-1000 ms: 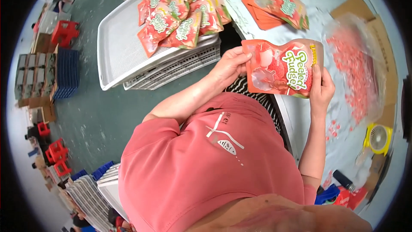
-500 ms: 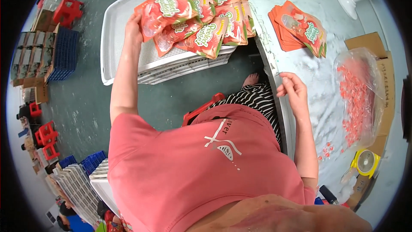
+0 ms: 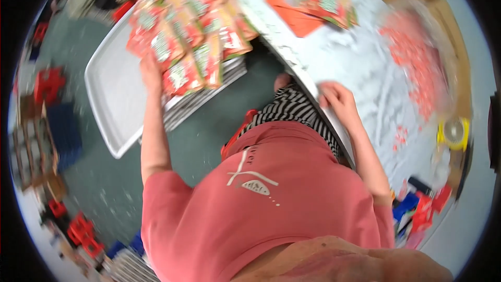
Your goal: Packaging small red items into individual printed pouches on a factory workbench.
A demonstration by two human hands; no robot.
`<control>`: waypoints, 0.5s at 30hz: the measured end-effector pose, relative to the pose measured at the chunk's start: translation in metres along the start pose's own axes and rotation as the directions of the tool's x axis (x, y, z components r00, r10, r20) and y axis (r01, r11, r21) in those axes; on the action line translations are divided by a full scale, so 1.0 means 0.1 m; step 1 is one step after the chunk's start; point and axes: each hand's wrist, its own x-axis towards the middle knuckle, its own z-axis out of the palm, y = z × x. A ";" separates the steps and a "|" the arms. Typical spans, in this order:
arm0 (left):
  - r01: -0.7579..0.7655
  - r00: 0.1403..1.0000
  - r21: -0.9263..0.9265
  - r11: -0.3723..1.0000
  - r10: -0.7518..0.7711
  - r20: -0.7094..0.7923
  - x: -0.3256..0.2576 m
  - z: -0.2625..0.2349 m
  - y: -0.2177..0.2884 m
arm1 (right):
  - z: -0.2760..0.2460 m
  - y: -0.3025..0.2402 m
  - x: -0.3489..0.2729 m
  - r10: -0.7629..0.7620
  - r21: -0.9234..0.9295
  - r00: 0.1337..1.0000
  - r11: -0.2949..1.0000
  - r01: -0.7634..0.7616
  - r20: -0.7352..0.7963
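Left hand [image 3: 151, 70]: on the heap of snack bags [image 3: 193, 36], grip hidden
Right hand [image 3: 339, 99]: open, flat on the table [image 3: 365, 62]
Risk: bags may slide off the tray [image 3: 112, 89]

- Floor [image 3: 209, 125]: dull green, speckled, fills the middle and left.
- Table [image 3: 360, 73]: white top, right side, edge running diagonally.
- Red and blue crates [image 3: 49, 99]: stacked along the far-left floor, blurred.

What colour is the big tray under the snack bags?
White: the tray looks plain white in the head view.
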 end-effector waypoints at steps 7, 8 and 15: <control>-0.059 0.998 -0.163 0.985 0.054 -0.036 -0.08 -0.14 0.50 | -0.88 0.06 1.16 -0.437 -0.448 0.667 0.878 0.171 -0.603; -0.007 0.999 -0.170 0.985 0.000 -0.040 -0.10 -0.16 0.54 | -0.97 0.04 1.31 -0.400 -0.440 0.629 0.892 0.101 -0.667; 0.091 0.995 -0.428 0.899 -0.069 0.067 -0.24 -0.32 0.59 | -1.01 0.07 2.01 -0.209 -0.300 0.725 0.954 0.004 -0.657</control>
